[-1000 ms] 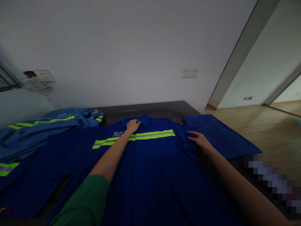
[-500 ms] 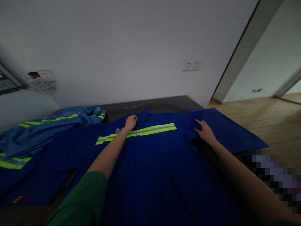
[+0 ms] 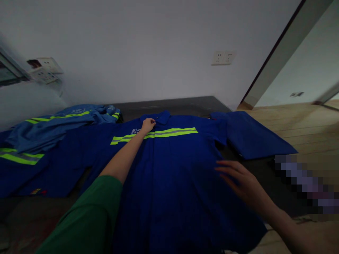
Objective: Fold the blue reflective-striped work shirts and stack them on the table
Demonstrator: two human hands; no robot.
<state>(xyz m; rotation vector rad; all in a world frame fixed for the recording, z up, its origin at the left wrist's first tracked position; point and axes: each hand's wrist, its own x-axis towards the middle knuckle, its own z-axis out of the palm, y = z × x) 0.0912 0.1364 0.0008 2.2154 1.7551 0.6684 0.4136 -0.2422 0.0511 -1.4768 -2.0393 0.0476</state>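
A dark blue work jacket [image 3: 174, 162] lies spread front up, collar away from me, with a yellow-green and grey reflective stripe across its chest. At the base of the collar [image 3: 162, 117], my left hand [image 3: 148, 125] is closed in a pinch on the jacket's front edge. My right hand [image 3: 239, 176] hovers by the jacket's right side, fingers stretched out and nothing held. To the left, one sleeve [image 3: 71, 151] reaches toward the pile there. Past the right shoulder lies a flat piece of blue cloth [image 3: 256, 135]; whether it joins the jacket cannot be told.
A lighter blue garment with reflective stripes [image 3: 59, 128] is heaped at the left. The dark table [image 3: 185, 103] meets a white wall with a socket plate [image 3: 222, 58]. More sockets [image 3: 46, 70] are at left. Wooden floor [image 3: 315, 123] and a pixelated patch [image 3: 304, 180] are at right.
My right hand has come off the jacket's right shoulder and moved toward me. My left hand stays at the collar. The view has tilted down a little.
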